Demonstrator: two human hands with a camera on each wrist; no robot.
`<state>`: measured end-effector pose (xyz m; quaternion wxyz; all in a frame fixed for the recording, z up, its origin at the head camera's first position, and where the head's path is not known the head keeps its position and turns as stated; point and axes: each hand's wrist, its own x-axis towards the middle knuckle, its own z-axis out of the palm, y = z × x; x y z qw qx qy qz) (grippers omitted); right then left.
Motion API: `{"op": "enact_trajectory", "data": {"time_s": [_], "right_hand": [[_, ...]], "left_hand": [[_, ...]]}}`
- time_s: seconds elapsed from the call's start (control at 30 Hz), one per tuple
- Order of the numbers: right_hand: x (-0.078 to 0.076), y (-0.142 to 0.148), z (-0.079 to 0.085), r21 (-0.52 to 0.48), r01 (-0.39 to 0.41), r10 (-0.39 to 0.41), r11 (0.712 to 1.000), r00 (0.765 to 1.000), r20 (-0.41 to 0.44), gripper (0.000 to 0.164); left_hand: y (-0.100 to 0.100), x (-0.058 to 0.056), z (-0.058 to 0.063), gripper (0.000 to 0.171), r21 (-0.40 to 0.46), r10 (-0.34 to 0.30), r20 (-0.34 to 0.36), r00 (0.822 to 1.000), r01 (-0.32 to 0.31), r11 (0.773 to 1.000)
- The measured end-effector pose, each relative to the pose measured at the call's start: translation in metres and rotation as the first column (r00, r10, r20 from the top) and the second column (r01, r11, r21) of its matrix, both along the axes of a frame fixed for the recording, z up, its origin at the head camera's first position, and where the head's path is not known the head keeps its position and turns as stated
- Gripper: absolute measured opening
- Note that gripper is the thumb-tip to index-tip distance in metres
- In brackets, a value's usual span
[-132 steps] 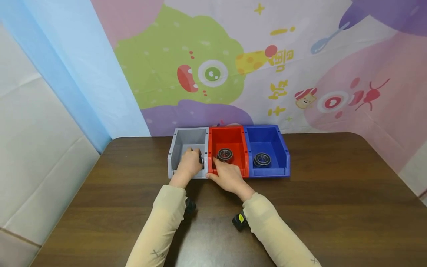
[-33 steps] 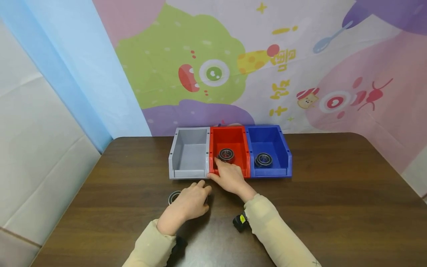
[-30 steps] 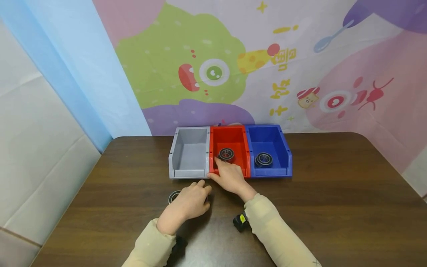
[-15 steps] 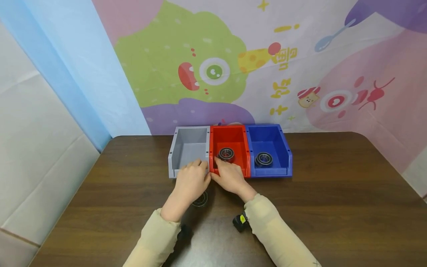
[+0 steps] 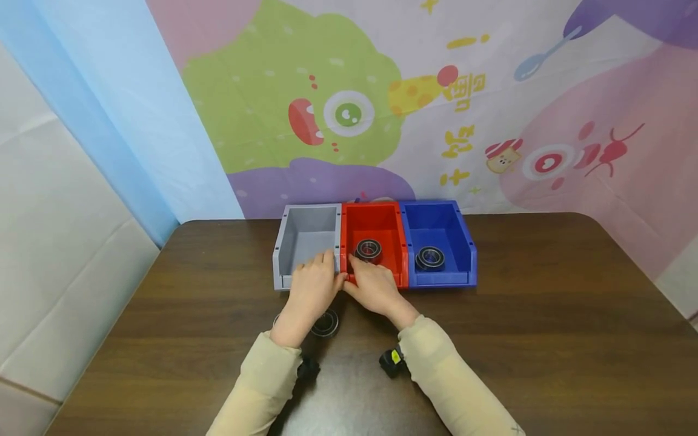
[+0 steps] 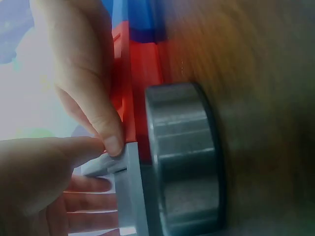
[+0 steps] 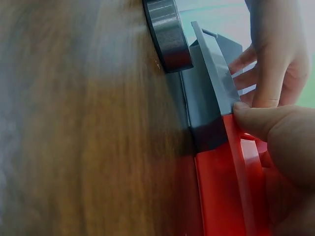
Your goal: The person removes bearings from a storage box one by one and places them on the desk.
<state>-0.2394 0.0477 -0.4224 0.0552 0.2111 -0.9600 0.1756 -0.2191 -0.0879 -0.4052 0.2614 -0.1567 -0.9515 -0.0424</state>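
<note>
My left hand (image 5: 313, 284) grips the front right corner of the grey storage bin (image 5: 279, 251). Its fingers reach inside over the front lip, and the thumb lies at the seam with the red bin (image 5: 403, 257). My right hand (image 5: 376, 287) holds the red bin's left side wall, thumb outside at the same seam and fingers inside. In the left wrist view the thumb tips meet there. A ball bearing (image 5: 325, 324) lies on the table below the left hand; another bearing (image 5: 276, 318) is mostly hidden behind the left wrist.
A bearing (image 5: 368, 250) sits in the red bin and one more bearing (image 5: 429, 258) in the blue bin (image 5: 470, 260). The three bins stand side by side at the back of the wooden table (image 5: 545, 321), before a printed cloth (image 5: 349, 60).
My left hand carried bearings out of the grey bin and set them on the table. It has since moved back up to the grey bin's corner. The right hand stays in place.
</note>
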Motion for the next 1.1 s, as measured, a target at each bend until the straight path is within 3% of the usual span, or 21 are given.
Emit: {"op": "enact_trajectory", "data": {"time_s": [0.2,0.33,0.43,0.57,0.77,0.93,1.1], "right_hand": [[0.000,0.002,0.005,-0.006,-0.019,0.020,1.000,0.999,0.037,0.057],[-0.003,0.007,0.015,-0.115,-0.068,0.089,0.991,0.979,0.183,0.055],[-0.010,0.010,0.024,-0.216,-0.041,0.100,0.975,0.958,0.268,0.052],[-0.021,0.011,0.029,-0.240,0.032,0.021,0.970,0.976,0.216,0.048],[-0.033,0.007,0.026,-0.137,0.073,-0.062,0.988,0.995,0.082,0.041],[-0.037,0.005,0.023,-0.052,0.093,-0.087,0.994,0.992,0.094,0.046],[-0.039,0.004,0.018,-0.019,0.093,-0.090,0.996,0.989,0.121,0.044]], "left_hand": [[-0.002,0.000,-0.002,0.033,-0.027,-0.012,0.045,0.999,0.013,1.000],[-0.002,0.000,-0.002,0.034,-0.035,-0.010,0.063,0.998,0.012,0.999],[-0.003,0.001,-0.001,0.033,-0.044,-0.003,0.082,0.997,0.007,0.999],[-0.004,0.001,0.000,0.034,-0.055,0.002,0.103,0.995,0.004,0.998],[-0.004,0.002,-0.001,0.036,-0.065,-0.012,0.108,0.994,0.019,0.998],[-0.005,0.001,-0.003,0.037,-0.066,-0.037,0.095,0.995,0.043,0.997],[-0.006,0.000,-0.004,0.037,-0.009,-0.068,0.131,0.989,0.069,0.998]]}}
